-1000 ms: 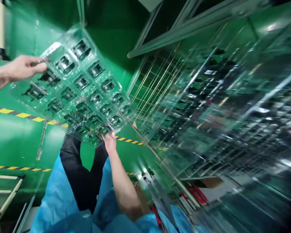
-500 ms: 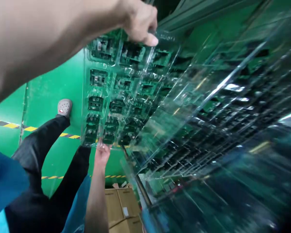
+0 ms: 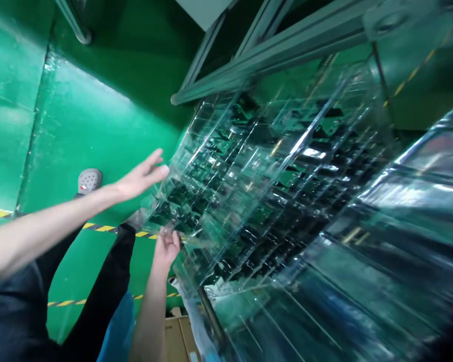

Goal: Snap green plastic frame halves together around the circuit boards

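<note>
A tall stack of clear plastic trays fills the middle and right of the frame, tilted steeply, with dark parts showing in rows of pockets. The stack's lower left corner sits near the frame's center-left.

The left hand is open, fingers spread and straight, reaching in from the left edge. Its fingertips are at or just beside the stack's upper left edge, and it is not gripping anything.

The right hand comes up from the bottom of the frame, with its fingers curled around the stack's lower corner, gripping it.

Behind them lies a green floor crossed by yellow-and-black tape. At the left, a grey clog sits at the end of a black trouser leg, and a blue smock shows below. A metal rail runs across the top, and a cardboard box sits at the bottom edge.
</note>
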Action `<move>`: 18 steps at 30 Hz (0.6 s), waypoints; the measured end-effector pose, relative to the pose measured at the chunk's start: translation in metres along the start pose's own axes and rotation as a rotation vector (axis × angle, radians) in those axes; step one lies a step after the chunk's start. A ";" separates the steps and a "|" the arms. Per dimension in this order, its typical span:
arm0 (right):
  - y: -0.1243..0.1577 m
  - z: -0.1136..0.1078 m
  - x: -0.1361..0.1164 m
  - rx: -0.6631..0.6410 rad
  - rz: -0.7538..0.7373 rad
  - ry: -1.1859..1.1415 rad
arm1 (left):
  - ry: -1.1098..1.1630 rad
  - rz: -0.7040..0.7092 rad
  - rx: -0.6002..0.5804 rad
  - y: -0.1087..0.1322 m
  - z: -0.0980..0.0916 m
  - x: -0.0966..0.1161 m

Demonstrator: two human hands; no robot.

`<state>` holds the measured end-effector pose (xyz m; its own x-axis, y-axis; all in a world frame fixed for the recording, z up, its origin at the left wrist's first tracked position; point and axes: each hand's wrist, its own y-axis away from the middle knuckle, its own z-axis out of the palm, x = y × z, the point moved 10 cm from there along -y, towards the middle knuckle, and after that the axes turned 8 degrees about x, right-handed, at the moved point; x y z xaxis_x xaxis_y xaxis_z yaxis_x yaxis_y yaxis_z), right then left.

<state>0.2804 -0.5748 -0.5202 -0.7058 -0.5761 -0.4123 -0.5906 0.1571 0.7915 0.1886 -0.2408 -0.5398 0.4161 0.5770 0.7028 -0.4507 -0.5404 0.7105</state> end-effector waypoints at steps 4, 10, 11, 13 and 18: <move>0.010 -0.013 -0.017 0.092 -0.124 -0.035 | 0.192 0.196 0.016 0.017 0.080 -0.013; 0.041 -0.023 -0.033 0.141 -0.311 0.029 | 0.262 0.332 0.055 0.005 0.111 -0.001; 0.044 -0.026 -0.034 0.153 -0.336 0.045 | 0.267 0.350 0.053 0.005 0.117 0.002; 0.050 -0.031 -0.031 0.167 -0.356 0.095 | 0.274 0.362 0.060 0.005 0.133 0.007; 0.089 -0.036 0.034 0.065 -0.215 0.340 | 0.298 0.307 0.114 0.009 0.171 -0.003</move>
<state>0.2184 -0.6090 -0.4475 -0.4002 -0.8318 -0.3846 -0.7419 0.0477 0.6689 0.3178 -0.3521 -0.5297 0.0231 0.5218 0.8528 -0.4207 -0.7687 0.4817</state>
